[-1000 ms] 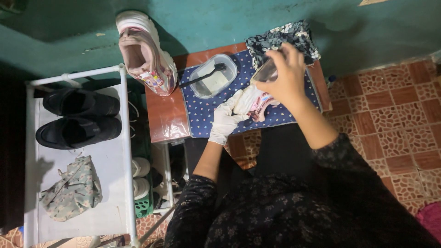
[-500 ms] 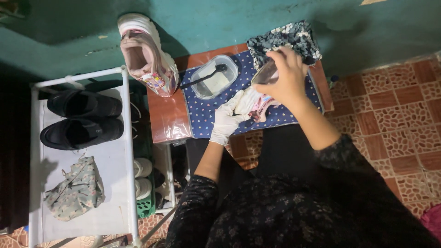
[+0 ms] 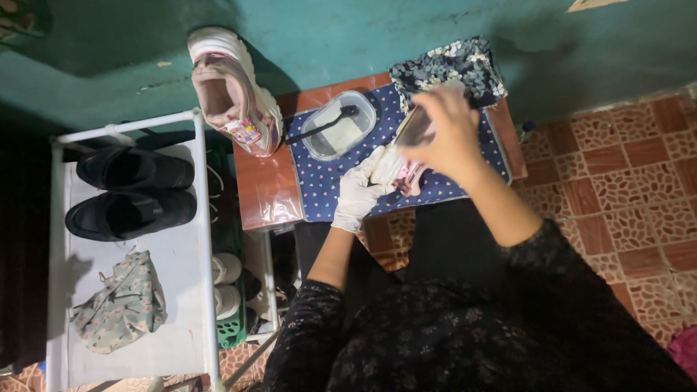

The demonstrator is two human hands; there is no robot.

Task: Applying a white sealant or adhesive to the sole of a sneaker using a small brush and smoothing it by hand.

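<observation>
Sneaker [image 3: 401, 174], pink and white and mostly hidden, sits near the middle of the bench [image 3: 265, 190] on a dotted blue mat [image 3: 327, 178]. At nine o'clock a white rack [image 3: 131, 290] carries black shoes [image 3: 131, 192]. Another pink sneaker [image 3: 232, 91] leans at eleven o'clock. A clear tub [image 3: 340, 125] lies just beyond. The gloved left hand [image 3: 357, 192] grips the sneaker; the bare right hand [image 3: 444, 131], blurred, closes over it.
</observation>
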